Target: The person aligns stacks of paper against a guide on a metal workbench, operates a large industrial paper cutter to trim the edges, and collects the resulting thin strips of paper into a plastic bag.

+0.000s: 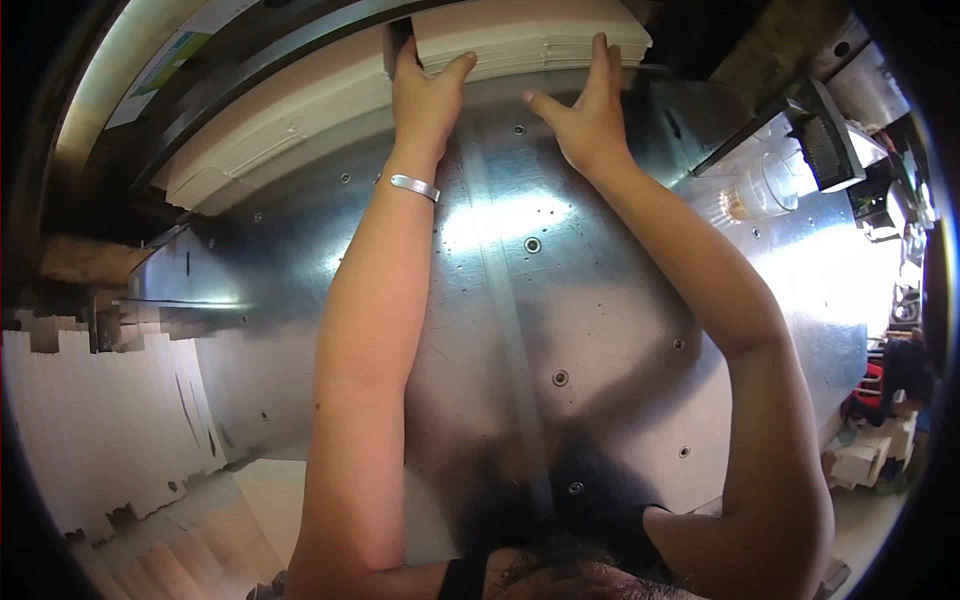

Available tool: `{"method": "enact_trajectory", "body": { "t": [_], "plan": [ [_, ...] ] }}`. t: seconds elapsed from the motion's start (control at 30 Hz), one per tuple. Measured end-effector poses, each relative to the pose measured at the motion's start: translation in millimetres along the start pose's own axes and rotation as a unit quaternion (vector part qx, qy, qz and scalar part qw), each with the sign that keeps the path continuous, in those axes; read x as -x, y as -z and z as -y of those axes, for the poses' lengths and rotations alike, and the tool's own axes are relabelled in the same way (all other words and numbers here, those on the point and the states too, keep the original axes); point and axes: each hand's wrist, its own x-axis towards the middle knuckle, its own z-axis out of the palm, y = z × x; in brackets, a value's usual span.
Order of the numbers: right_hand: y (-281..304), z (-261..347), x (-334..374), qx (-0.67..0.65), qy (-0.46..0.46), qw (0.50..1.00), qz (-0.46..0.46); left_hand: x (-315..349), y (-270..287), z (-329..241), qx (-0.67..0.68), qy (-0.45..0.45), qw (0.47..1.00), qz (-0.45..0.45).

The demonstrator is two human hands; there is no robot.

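- Top centre, your left hand (425, 108) spreads thumb from fingers at the cardboard stack (525, 28)'s left end!
- Your right hand (592, 128), thumb wide, fingertips over its front.

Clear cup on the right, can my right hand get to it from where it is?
Probably yes: your right hand is spread at the front of the pale stack, apparently empty, and I see nothing blocking its way across the metal surface to the clear cup.

Room btwn forearms (375, 290) over metal table (590, 320); cardboard stack (530, 35) blocks far side, cup (764, 190) R.
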Motion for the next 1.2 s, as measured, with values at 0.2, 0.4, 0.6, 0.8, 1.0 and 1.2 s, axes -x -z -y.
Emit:
{"method": "enact_trajectory", "body": {
  "t": [0.2,0.4,0.6,0.8,1.0,1.2],
  "plan": [
    [-23,6,-8,-0.216,-0.15,0.965,-0.002,-2,-4,6,-0.047,-0.046,0.998,-0.013],
    [-16,11,-19,-0.31,-0.157,0.938,0.014,-5,-9,15,-0.141,-0.086,0.983,-0.078],
    [-12,6,-22,-0.357,-0.14,0.922,0.055,-2,-11,9,-0.171,-0.088,0.976,-0.098],
    [-10,7,-24,-0.38,-0.136,0.913,0.063,24,-31,2,-0.078,-0.1,0.986,-0.109],
    [-10,5,-24,-0.387,-0.156,0.905,0.078,33,-83,4,0.268,0.162,0.946,-0.079],
    [-9,4,-20,-0.408,-0.165,0.893,0.091,41,-108,-11,0.512,0.119,0.851,-0.007]
  ]
}}
